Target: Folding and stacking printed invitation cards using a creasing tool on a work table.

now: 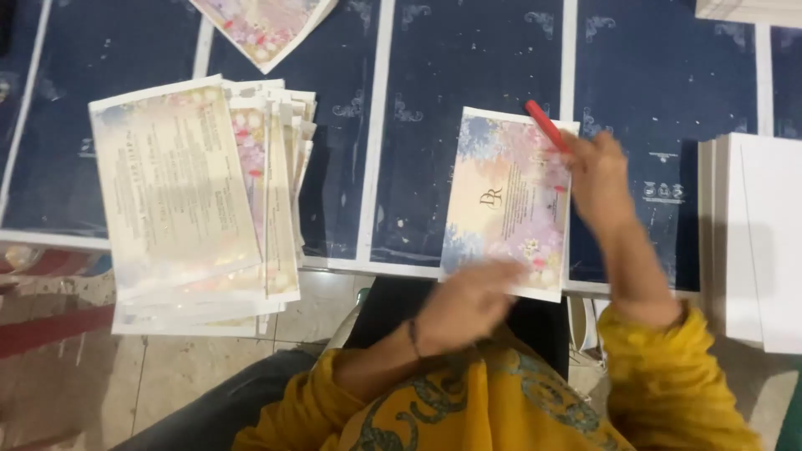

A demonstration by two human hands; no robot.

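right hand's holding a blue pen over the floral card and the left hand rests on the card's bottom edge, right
Not quite: the pen in the right hand is red, not blue, as the head view shows. It is over the floral card, and the left hand is at its bottom edge.

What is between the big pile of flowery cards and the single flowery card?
Only a bare strip of the dark blue printed sheets separates the fanned pile of flowery cards from the single pastel flowery card, seen in the head view.

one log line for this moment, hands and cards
left hand: flat on lower edge of floral card | right hand: holds red pen over card's right edge | printed card stack: lies to the left
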